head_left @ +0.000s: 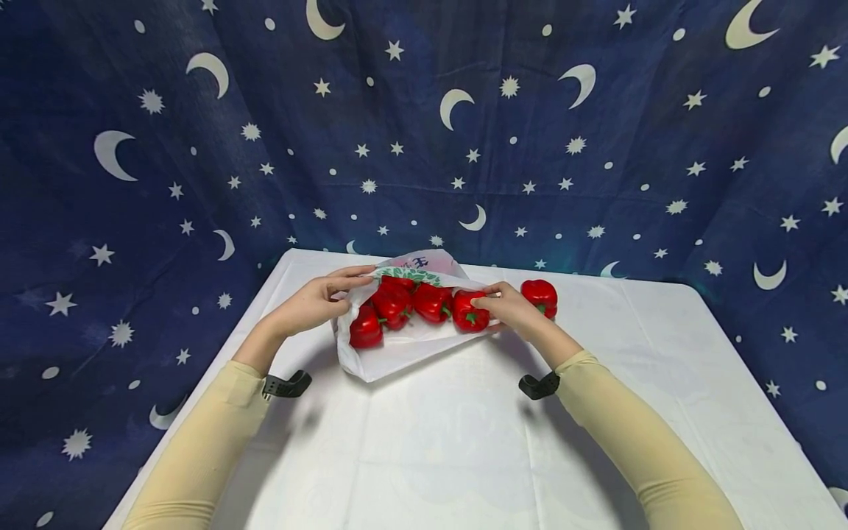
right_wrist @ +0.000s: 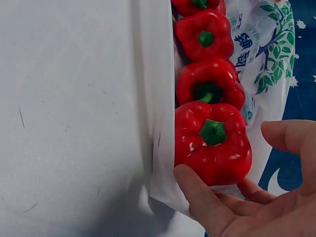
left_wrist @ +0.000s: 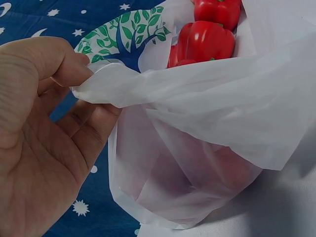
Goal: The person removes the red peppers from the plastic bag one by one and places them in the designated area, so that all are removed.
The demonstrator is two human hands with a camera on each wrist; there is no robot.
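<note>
Red, probably light and slippery, the end pepper (right_wrist: 212,150) is best held by its sides, where my right fingers (right_wrist: 210,202) grip, while my left fingers (left_wrist: 61,60) pinch the likely flimsy bag (head_left: 387,361).

No legible wording, only creased dark-blue characters (right_wrist: 244,48) on the white bag (head_left: 400,355), upper right of the right-wrist view

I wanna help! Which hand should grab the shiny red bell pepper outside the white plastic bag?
Probably the right hand: it is closer to that shiny red bell pepper. The left hand is farther away, pinching the left edge of the white plastic bag.
</note>
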